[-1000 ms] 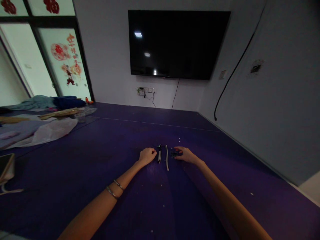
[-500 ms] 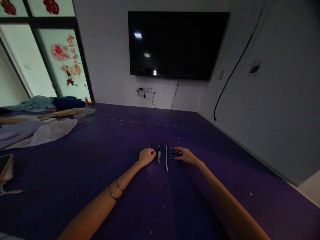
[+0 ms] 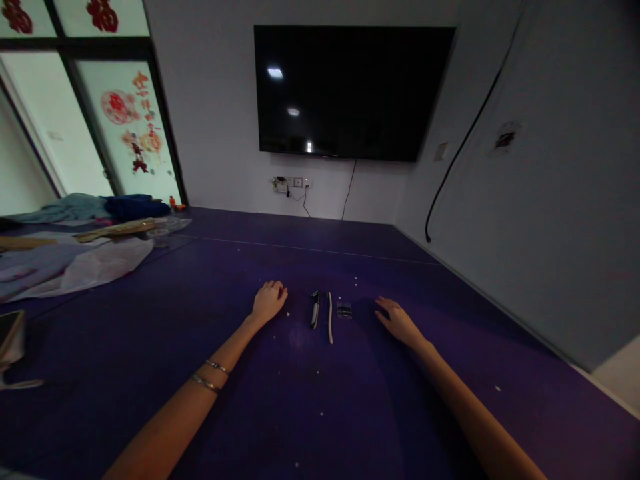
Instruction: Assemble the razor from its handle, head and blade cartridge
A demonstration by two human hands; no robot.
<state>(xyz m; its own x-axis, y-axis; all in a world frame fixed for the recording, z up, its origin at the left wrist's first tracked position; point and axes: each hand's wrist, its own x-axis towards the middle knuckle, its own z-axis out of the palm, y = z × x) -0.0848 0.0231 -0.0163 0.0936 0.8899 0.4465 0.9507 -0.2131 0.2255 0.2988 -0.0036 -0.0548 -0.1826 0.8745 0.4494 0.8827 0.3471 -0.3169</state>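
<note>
Three small items lie side by side on the purple surface (image 3: 300,400), between my hands. Leftmost is a slim black-and-white tool (image 3: 315,311) with a dark angled head, perhaps a razor. Beside it runs a thin, slightly bent whitish strip (image 3: 330,319). On the right is a small flat clear pack (image 3: 345,310) with dark pieces in it. My left hand (image 3: 269,300) rests to the left of the tool, apart from it, fingers loosely bent and holding nothing visible. My right hand (image 3: 397,321) is right of the pack, not touching it, its fingers apart.
Cloths and a translucent plastic sheet (image 3: 110,263) lie at the left, with a dark blue cloth (image 3: 135,207) behind. A light-edged object (image 3: 13,343) stands at the left edge. A television (image 3: 350,93) hangs on the far wall; a black cable (image 3: 463,143) dangles at right.
My right hand has let go of the small clear pack and moved right. My left hand has moved left, away from the black-and-white tool. The three items stay in their row.
</note>
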